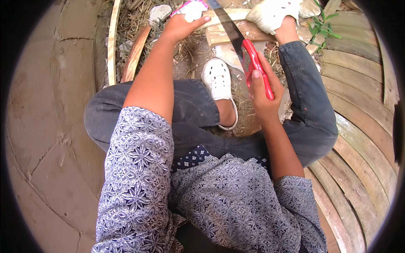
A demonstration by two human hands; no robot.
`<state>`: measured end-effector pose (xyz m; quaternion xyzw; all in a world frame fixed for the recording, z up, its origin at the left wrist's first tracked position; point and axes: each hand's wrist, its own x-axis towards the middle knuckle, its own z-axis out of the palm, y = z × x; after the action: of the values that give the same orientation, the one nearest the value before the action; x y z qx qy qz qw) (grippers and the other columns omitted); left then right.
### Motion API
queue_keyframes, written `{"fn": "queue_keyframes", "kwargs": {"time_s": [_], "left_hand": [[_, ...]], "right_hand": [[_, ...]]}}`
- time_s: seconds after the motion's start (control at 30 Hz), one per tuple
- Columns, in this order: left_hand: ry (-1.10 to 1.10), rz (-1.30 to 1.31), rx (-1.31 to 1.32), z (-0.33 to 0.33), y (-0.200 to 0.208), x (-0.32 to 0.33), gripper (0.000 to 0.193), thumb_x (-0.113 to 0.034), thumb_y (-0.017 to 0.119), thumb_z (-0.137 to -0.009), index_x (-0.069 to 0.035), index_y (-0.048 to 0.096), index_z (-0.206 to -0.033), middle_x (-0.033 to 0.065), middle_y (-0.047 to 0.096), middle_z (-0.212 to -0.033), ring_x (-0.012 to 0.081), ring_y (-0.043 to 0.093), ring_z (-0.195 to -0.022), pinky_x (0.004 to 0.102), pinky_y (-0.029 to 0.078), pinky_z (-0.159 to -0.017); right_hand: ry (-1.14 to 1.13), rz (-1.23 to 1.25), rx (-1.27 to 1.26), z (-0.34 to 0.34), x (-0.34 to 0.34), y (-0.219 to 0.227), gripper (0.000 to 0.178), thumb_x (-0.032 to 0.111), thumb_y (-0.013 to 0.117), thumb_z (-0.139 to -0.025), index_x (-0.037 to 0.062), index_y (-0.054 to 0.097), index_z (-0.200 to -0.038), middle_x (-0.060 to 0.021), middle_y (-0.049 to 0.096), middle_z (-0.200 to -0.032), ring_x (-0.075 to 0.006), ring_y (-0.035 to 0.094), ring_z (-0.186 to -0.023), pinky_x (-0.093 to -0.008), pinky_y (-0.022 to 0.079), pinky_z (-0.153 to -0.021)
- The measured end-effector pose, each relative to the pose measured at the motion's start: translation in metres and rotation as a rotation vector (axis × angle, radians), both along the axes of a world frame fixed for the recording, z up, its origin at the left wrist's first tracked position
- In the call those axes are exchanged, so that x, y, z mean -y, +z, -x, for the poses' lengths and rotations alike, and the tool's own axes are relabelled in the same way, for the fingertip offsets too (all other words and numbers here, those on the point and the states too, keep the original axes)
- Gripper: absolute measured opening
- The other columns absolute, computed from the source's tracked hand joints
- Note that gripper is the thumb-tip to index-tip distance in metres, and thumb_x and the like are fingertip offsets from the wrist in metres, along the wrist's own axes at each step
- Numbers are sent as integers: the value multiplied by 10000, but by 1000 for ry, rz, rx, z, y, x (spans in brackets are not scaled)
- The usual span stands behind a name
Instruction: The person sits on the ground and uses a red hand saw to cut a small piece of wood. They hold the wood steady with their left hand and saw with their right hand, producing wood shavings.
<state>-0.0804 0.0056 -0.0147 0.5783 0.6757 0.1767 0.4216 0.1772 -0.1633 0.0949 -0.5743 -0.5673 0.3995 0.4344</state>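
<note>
The person sits on the ground, and the wood piece lies on the ground between the feet, under the white shoe at its far end. The right hand is closed around the red handle of the hand saw, whose blade lies across the wood. The left hand presses flat on the wood's left end, open, very near the blade. I think the teeth could jump and cut these fingers if the wood shifts. No container is visible here.
</note>
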Motion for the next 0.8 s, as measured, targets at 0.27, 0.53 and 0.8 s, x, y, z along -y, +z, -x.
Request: {"fn": "queue_keyframes", "kwargs": {"time_s": [0.27, 0.53, 0.8], "left_hand": [[-291, -108, 80, 3, 35, 2, 493, -491, 832, -782, -41, 755, -968, 47, 739, -798, 147, 661, -720, 355, 516, -697], [-278, -586, -232, -20, 42, 36, 306, -329, 803, -823, -74, 678, -938, 127, 687, -835, 351, 648, -789, 457, 502, -706], [-315, -770, -404, -19, 34, 46, 229, -150, 750, -777, -83, 581, -916, 95, 668, -930, 347, 643, -928, 468, 525, -774]], "right_hand": [[-21, 61, -172, -8, 6, 13, 437, 112, 632, -981, -13, 567, -1395, -93, 699, -1121, -70, 616, -901, -232, 508, -787], [-41, 22, -176, -14, 27, 22, 432, 129, 640, -986, -7, 575, -1390, -86, 703, -1106, -63, 611, -888, -223, 500, -780], [-83, -70, -178, -11, 21, 32, 413, 135, 639, -987, -17, 590, -1369, -110, 703, -1122, -80, 621, -917, -231, 506, -805]]}}
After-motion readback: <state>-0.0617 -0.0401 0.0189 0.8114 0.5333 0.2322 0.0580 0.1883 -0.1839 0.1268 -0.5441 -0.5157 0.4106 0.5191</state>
